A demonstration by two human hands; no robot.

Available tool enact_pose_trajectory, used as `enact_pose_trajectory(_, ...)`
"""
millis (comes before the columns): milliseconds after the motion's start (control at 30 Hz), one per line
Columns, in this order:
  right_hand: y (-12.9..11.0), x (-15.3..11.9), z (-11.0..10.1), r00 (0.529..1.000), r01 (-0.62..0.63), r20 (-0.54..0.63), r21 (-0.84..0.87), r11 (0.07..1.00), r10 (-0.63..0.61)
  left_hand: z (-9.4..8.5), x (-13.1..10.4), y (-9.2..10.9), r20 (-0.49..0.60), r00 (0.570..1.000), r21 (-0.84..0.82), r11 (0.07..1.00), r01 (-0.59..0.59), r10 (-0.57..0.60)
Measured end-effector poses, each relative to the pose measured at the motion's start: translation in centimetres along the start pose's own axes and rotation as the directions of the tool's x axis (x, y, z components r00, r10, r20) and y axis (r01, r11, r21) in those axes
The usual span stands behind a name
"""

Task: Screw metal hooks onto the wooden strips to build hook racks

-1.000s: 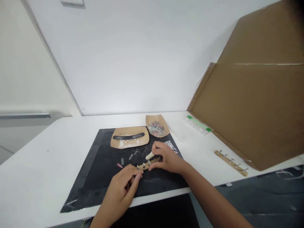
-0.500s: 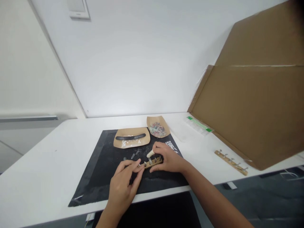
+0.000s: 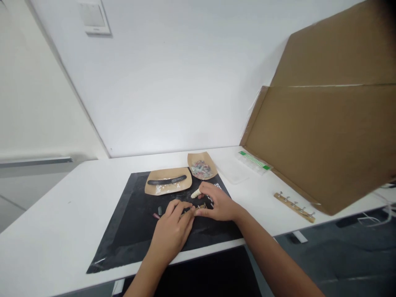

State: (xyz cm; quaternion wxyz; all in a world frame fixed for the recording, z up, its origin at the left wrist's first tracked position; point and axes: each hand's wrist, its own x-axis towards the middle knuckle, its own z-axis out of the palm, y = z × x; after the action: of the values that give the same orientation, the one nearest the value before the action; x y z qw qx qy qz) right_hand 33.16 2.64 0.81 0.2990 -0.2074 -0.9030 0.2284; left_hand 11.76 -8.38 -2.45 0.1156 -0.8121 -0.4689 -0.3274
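A small wooden nail tip stand (image 3: pixel 202 206) with metal posts lies on the black mat (image 3: pixel 130 231), partly hidden by my fingers. My left hand (image 3: pixel 173 225) closes over its left part, fingertips meeting my right thumb. What sits under those fingertips is hidden. My right hand (image 3: pixel 218 204) curls round the right part, thumb along the near side. A cream ribbed finger cot (image 3: pixel 196 193) covers its index fingertip, raised off the stand. Just left of my left hand lie a dark green nail tip (image 3: pixel 160 210) and a reddish nail tip (image 3: pixel 156 215).
Behind my hands, a brown paper tray (image 3: pixel 168 189) holds a black curved nail file and white bits. Another paper tray (image 3: pixel 192 157) holds mixed coloured nail tips. Rightward are a clear case (image 3: pixel 255 161), a second wooden stand (image 3: pixel 293 206) and a large cardboard sheet (image 3: pixel 334 136).
My left hand has slid right along the stand, covering more of it and the clear tips beyond. My right index finger has lifted away from the posts. The view has shifted slightly.
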Motion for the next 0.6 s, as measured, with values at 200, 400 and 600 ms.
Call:
enact_pose_trajectory(200,-0.1,-0.08,-0.59,0.997,-0.004,-0.076,-0.013,1.0,0.003,0.56,-0.03,-0.05,-0.051,0.999,0.098,0.995,-0.014,0.02)
enact_pose_trajectory(400,-0.27,-0.1,-0.59,0.997,0.001,-0.077,0.002,1.0,-0.001,0.88,0.35,0.12,-0.056,0.998,0.135,0.991,-0.025,0.032)
enact_pose_trajectory(600,-0.32,-0.11,-0.79,0.998,0.011,-0.062,0.032,0.999,-0.009,0.82,0.8,-0.14,0.021,0.997,0.143,0.987,-0.07,0.068)
